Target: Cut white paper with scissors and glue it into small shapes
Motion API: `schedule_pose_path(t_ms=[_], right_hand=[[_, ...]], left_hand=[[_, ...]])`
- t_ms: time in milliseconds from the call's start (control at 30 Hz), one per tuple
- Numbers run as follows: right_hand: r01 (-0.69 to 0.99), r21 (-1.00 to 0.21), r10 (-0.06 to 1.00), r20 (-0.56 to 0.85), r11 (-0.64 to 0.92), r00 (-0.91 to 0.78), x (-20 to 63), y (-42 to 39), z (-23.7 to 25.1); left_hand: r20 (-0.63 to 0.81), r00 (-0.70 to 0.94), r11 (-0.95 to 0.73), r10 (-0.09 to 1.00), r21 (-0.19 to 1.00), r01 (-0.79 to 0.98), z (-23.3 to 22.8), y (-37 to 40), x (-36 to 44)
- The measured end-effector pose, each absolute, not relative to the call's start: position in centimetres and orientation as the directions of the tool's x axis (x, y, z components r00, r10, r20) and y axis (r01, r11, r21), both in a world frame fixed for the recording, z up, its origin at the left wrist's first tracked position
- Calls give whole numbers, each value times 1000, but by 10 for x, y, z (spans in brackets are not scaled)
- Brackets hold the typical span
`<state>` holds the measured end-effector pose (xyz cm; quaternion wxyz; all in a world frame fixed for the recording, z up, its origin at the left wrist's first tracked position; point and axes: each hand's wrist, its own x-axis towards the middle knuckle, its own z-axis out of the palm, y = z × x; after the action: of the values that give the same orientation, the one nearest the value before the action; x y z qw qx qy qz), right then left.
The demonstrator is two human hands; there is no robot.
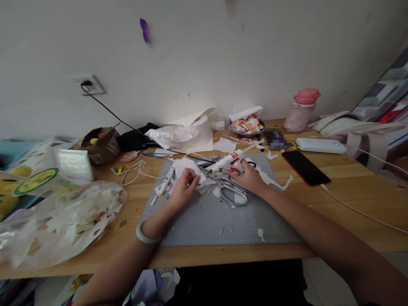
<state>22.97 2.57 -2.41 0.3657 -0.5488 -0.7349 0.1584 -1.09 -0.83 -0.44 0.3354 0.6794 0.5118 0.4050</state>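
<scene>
While both hands work over the mat's far half, the wooden table (350,178) takes up most of the scene. Grey cutting mat (204,225) sits mid-table, near edge close to the table's near edge. Clear plastic bag (95,212) sprawls on the left. Far right: bottle with a pink lid (299,114), against the wall; nearer, a white oblong device (320,145), then a dark-screened phone (304,168) just right of the mat, white cable plugged in.

Right hand (250,178) has its fingers wrapped round the handle of the white glue gun (228,161), over the mat's far side, nozzle pointing left, red light showing. Left hand (185,187) is just left of the nozzle, thumb and fingers curled close together; can't tell if anything's pinched there. Grey-handled scissors (221,187) lie below the gun, on its near side. White pen-like tool (166,182) left of the left hand. Small paper scrap (260,233) near right on the mat.
</scene>
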Motion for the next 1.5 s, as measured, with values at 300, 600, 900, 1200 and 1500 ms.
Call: schedule_pose_path(t_ms=[300, 600, 900, 1200, 1500], right_hand=[[721, -596, 919, 362, 354, -153, 229, 24, -23], [728, -592, 925, 346, 346, -159, 229, 24, -22], [731, -593, 928, 338, 338, -155, 229, 24, -23], [732, -588, 925, 347, 344, -156, 229, 24, -23], [737, -587, 927, 345, 335, -147, 229, 25, -23]], left_hand=[[231, 67, -238, 971, 879, 413, -1, -9, -9], [241, 92, -256, 966, 859, 444, -7, -8, -10], [276, 133, -305, 952, 814, 494, -8, -8, -13], [252, 145, -291, 957, 827, 480, -6, -9, -12], [257, 165, -306, 952, 822, 480, -7, -10, -12]])
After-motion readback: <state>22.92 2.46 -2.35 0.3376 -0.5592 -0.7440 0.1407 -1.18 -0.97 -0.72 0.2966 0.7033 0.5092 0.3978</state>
